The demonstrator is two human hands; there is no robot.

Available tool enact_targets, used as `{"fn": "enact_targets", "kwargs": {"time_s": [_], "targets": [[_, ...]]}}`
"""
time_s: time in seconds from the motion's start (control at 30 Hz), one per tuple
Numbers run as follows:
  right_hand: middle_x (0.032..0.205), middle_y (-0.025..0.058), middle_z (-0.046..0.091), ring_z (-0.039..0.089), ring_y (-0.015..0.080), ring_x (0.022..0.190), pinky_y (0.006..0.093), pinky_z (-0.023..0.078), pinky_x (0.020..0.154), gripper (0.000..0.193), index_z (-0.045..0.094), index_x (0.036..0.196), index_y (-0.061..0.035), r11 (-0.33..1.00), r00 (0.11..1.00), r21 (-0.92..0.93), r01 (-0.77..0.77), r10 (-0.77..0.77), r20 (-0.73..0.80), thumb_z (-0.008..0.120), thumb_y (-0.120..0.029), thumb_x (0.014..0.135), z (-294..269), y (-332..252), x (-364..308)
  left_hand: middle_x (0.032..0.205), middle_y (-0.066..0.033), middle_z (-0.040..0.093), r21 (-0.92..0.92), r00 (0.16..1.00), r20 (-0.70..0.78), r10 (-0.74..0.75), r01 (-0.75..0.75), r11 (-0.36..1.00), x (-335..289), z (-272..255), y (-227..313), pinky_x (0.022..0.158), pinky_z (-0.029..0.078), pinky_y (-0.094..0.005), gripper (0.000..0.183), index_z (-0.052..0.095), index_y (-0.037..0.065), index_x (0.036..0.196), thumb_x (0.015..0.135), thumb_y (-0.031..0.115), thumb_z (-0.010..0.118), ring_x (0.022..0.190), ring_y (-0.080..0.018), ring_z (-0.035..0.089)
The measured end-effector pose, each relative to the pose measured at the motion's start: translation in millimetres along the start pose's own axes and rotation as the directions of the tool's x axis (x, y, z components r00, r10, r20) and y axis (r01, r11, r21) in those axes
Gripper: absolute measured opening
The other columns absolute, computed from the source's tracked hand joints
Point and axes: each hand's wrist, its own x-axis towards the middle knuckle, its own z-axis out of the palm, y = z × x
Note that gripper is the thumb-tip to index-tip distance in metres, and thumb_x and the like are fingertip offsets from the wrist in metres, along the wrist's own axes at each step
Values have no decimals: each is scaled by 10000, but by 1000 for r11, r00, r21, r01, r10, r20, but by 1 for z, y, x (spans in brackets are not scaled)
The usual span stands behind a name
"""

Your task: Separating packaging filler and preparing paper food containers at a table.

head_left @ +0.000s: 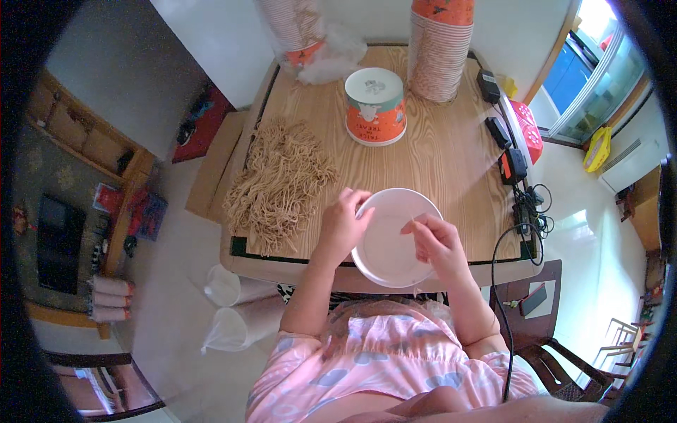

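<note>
A white round bucket (391,264) with its inside facing me is at the table's near edge, in front of my body. My left hand (345,220) grips its left rim, fingers outside and thumb over the edge. My right hand (438,241) is over the bucket's right side with thumb and fingertips pinched together; what they hold, if anything, is too small to make out. Left of the bucket lies a loose heap of tan cords (282,185). Farther back stands a paper bucket (376,121) in orange and green with printed figures, a small grey item in its top.
Tall stacks of nested buckets stand at the back right (441,60) and back left (293,28), the latter beside clear plastic (335,60). Black adapters (513,166) and cables line the table's right edge. Wrapped white stacks (236,328) lie on the floor; a dark chair (539,310) is at right.
</note>
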Motion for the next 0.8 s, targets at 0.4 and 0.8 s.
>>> {"fn": "enact_targets", "kwargs": {"time_s": [0.4, 0.8], "targets": [[703, 53, 601, 542, 108, 641, 267, 462, 594, 126, 632, 881, -2, 887, 986, -436, 150, -164, 5, 559, -104, 872, -2, 24, -27, 858, -89, 612, 106, 963, -15, 268, -265, 958, -39, -1, 40, 671, 484, -353, 121, 564, 33, 793, 708, 15, 649, 748, -257, 596], [770, 154, 629, 622, 299, 685, 362, 487, 610, 104, 627, 877, -15, 730, 964, -653, 203, -265, 4, 591, -99, 828, 0, 16, -29, 748, -72, 612, 106, 981, 48, 187, -191, 976, -44, 0, 48, 647, 464, -369, 100, 568, 42, 764, 711, 31, 651, 710, -256, 579]]}}
